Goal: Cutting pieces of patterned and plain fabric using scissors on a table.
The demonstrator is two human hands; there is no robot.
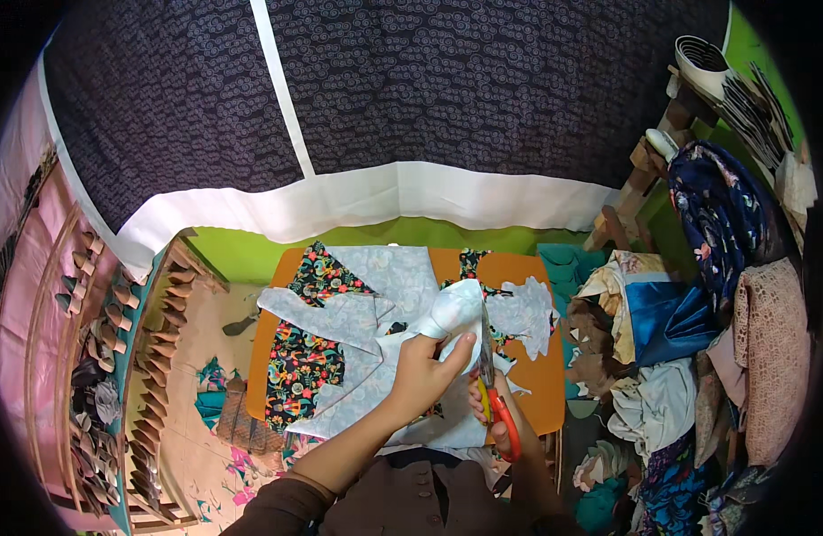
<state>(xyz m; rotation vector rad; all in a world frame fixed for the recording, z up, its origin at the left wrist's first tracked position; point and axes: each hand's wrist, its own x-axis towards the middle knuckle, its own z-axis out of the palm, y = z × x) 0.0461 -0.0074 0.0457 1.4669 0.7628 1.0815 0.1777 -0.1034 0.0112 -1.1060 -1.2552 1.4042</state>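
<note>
My left hand (427,371) is closed on a bunched piece of pale bluish-white fabric (456,304), its thumb pressed along the near side. In my right hand (522,420) are scissors (508,433) with red and yellow handles. Their blades point away from me, upright against the right edge of the bunched fabric; whether they bite into it I cannot tell. Beneath both hands spreads a black floral fabric (295,380) with its pale reverse side (398,268) partly turned up. A smaller pale cut piece (523,313) lies to the right, over more floral cloth.
An orange table (545,393) carries the cloth. Heaped fabrics, including a blue folded one (666,313), crowd the right side. At left stands a wooden rack (152,393) of pegs. Scraps (242,473) lie on the floor, and a dark patterned curtain (465,89) hangs beyond.
</note>
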